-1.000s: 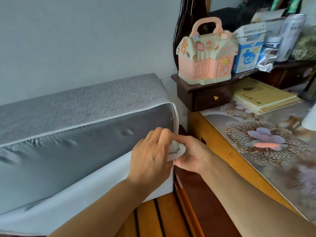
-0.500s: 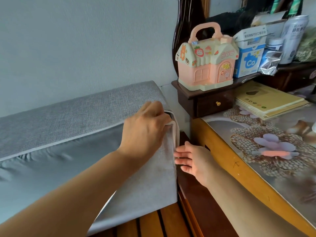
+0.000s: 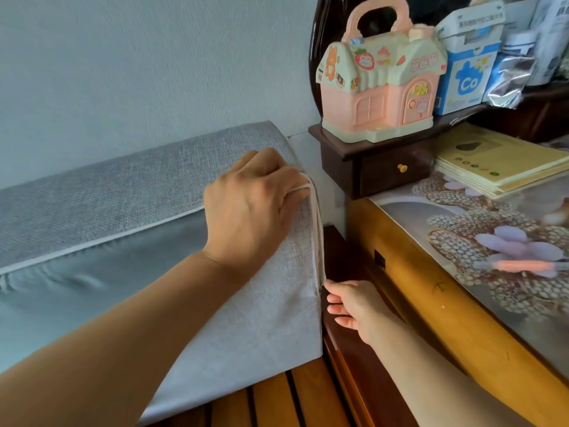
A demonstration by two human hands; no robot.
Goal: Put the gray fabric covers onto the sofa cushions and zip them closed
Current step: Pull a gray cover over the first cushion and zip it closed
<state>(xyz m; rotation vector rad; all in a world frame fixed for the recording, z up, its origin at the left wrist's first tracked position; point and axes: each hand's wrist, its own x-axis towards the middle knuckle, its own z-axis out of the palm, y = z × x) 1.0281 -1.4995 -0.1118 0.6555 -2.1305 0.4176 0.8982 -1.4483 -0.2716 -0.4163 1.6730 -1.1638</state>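
Head view: our left hand (image 3: 252, 208) pinches the gray cover's (image 3: 261, 303) piped corner over the cushion (image 3: 101, 272) standing on the wooden bench (image 3: 295, 396); our right hand (image 3: 351, 306), fingers loosely curled, touches the lower edge. We should probably pull both seams taut and aligned before zipping.

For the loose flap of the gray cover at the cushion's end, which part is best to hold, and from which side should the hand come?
Probably the white piped edge of the gray cover. It stands clear down the cushion's corner and forms a firm ridge. The left hand already grips its top, coming from above. The right hand could pinch it lower, coming from the open side by the wooden armrest.
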